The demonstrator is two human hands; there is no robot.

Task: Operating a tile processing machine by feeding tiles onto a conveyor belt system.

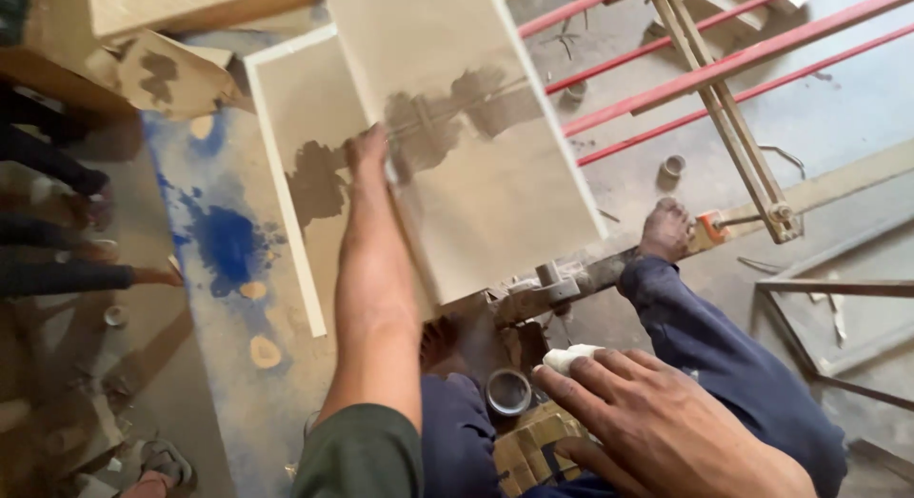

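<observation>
- The left hand reaches forward and grips the near long edge of a large pale beige rectangular tile, fingers closed on the edge, thumb side hidden behind it.
- The tile is tilted up on its side, leaning away from the person, its face marked by dark damp patches across the middle. Behind it sits a second pale panel with a white border, which carries a similar dark stain.
- The right hand is low and near the camera, fingers loosely together around a small white lump; whether it truly grips the lump or only rests on it I cannot tell.
- To handle the tile well, in my judgement, the left grip should stay on the edge rather than the face, since the wet patches could be slippery.
- The tile's lower corner appears to bear near a dusty metal bar with a small grey clamp fitting; keeping that corner seated would stop it from sliding.
- A bare foot rests just beside an orange part on the bar, near red metal rods; a dropped tile could strike it.
- A small round metal tin sits on the floor between the knees, just left of the right hand.
- Blue powder stains spread over the floor to the left.
</observation>
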